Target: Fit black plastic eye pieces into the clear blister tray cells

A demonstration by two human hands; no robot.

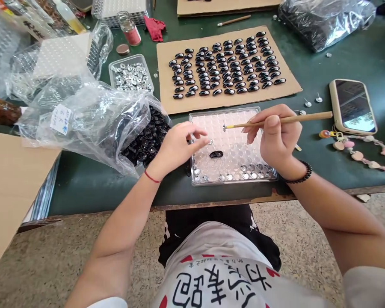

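Note:
My right hand [280,134] grips a thin wooden stick [308,117] like a pen, level above the clear plastic tray [234,181]. At the stick's yellow-banded tip sits a small metal piece [224,127]. My left hand [181,143] hovers over the tray's left side, thumb and fingers apart, with no held thing visible. A small metal disc [211,141] shows close to its fingertips; whether they touch is unclear. One glossy black oval piece [216,154] lies on the tray, and several round metal pieces [253,175] sit along its near edge.
Beyond the tray, a cardboard sheet [165,100] carries rows of black pieces. An open plastic bag [93,115] spills black pieces [149,141] at left. Nearby stand a box of metal discs [131,77] and a glass jar [128,30]. A phone [353,107] lies right.

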